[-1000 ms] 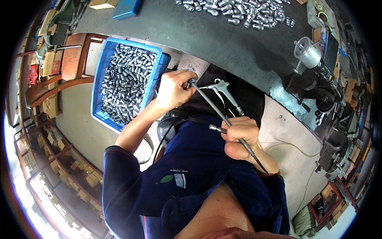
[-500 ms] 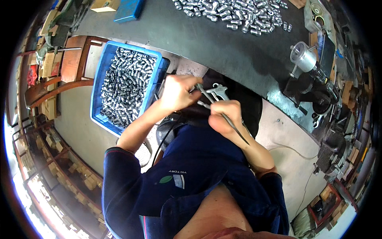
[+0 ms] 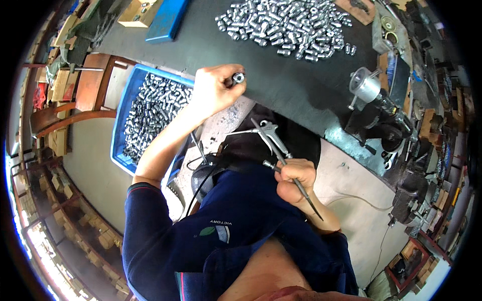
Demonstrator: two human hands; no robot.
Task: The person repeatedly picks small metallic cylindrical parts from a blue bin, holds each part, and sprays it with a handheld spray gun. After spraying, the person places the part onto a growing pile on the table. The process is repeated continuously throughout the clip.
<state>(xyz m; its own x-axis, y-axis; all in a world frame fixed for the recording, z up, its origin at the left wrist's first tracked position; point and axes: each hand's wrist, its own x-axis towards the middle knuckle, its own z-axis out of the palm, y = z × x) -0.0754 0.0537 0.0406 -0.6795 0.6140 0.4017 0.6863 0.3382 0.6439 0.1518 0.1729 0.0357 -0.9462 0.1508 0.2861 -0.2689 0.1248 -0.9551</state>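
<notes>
My left hand [image 3: 215,93] is closed round a small metal fitting [image 3: 238,78], its round open end facing up, just over the near edge of the bench. Over my lap, my right hand [image 3: 296,179] grips a long, thin, pointed metal rod [image 3: 312,203], tilted with both ends sticking out of the fist. A shorter dark tool with a silver tip [image 3: 267,164] also pokes out of that fist; its other end is hidden. An air blow gun [image 3: 270,131] lies on the dark cloth beyond my right hand, partly behind the rod.
A blue crate [image 3: 118,131] full of metal fittings stands at the left beside a wooden chair [image 3: 93,83]. On the dark bench [image 3: 281,83] lies a heap of shiny fittings [image 3: 288,27]. A blue box [image 3: 165,21] sits far left, a clamped metal device [image 3: 365,84] at right.
My left hand has moved away from my right, up to the bench edge, and the fitting in it now shows. My right hand has drawn back toward my body with the rod.
</notes>
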